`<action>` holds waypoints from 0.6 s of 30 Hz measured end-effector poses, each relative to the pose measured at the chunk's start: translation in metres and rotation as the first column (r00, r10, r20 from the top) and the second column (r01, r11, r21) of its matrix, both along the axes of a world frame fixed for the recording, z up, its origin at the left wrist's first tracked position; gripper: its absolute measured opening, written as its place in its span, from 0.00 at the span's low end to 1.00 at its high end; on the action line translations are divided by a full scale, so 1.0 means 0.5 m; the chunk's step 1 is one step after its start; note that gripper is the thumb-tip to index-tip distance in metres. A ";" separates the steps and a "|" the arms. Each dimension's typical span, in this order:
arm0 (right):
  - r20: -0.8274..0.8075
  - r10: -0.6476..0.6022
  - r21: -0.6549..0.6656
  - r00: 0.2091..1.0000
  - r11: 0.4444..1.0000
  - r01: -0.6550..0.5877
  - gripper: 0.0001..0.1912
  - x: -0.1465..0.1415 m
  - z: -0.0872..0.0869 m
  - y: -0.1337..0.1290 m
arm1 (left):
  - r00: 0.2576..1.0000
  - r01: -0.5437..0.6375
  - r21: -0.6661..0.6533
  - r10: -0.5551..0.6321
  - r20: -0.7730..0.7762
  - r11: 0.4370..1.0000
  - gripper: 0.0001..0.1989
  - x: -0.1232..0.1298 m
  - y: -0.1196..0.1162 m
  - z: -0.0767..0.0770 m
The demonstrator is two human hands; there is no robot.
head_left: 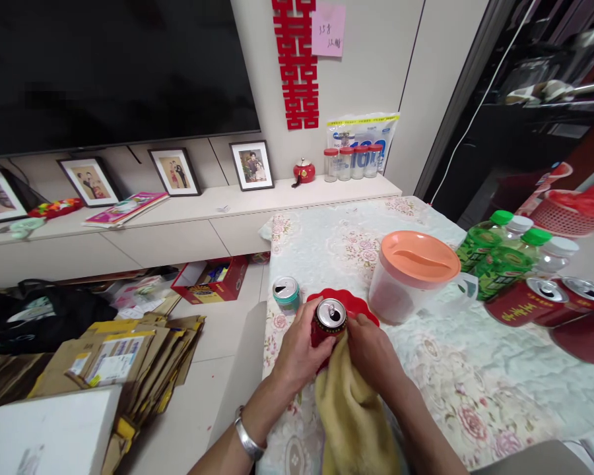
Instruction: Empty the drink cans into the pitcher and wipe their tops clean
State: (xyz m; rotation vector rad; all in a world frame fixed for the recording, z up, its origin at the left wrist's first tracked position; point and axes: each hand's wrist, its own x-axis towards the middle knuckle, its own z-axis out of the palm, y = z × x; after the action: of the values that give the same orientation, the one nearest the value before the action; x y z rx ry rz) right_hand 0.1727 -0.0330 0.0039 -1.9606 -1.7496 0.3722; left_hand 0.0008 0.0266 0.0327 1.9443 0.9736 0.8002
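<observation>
A dark red drink can [330,315] with its tab opened stands upright in my left hand [299,346], fingers and thumb wrapped round its side. My right hand [373,349] grips a yellow cloth [352,415] against the can's right side, and the cloth hangs down toward me. Behind the can lies a red scalloped plate [359,305], partly covered by the can and my hands. Just left of the plate is a small teal can [286,295], also opened. A clear pitcher [400,293] with an orange lid stands to the right of my right hand.
Green-labelled bottles [505,260] and several dark red cans [529,300] stand at the table's right. Beyond them is a pink basket [567,212]. A floral cloth [455,376] covers the table. Flattened cardboard [148,356] and a white box [49,429] lie on the floor at left.
</observation>
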 end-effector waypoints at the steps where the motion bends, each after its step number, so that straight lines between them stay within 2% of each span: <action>1: 0.012 -0.007 -0.022 1.000 1.000 0.007 0.17 -0.003 -0.001 0.001 | 1.000 -0.012 0.007 0.012 -0.007 1.000 0.34 0.000 -0.001 0.000; 4: 0.015 -0.025 -0.053 1.000 0.998 0.026 0.17 -0.006 0.002 0.001 | 0.999 -0.038 0.040 0.040 -0.033 0.998 0.37 0.003 -0.003 0.001; 8: -0.048 0.006 0.001 0.999 1.000 -0.006 0.17 0.008 0.028 -0.009 | 0.998 -0.059 0.065 0.061 -0.030 0.996 0.32 0.011 -0.004 0.008; 11: -0.174 0.021 0.180 0.985 0.984 0.011 0.17 0.019 0.050 -0.022 | 0.997 -0.078 0.041 0.078 -0.010 0.996 0.29 0.016 -0.003 0.013; 14: -0.300 0.037 0.368 0.953 0.927 0.080 0.17 0.015 0.060 -0.030 | 0.996 -0.079 -0.003 0.079 0.036 0.997 0.29 0.019 -0.001 0.012; 18: -0.288 0.035 0.448 0.957 0.888 0.102 0.18 -0.001 0.050 -0.024 | 0.997 -0.040 -0.079 0.045 0.060 0.996 0.31 0.018 -0.001 0.004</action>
State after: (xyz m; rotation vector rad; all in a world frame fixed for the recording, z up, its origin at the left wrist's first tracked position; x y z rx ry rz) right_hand 0.1723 -0.0451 0.0289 -1.5093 -1.4510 0.1945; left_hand 0.0100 0.0262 0.0347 1.8278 0.9976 0.8295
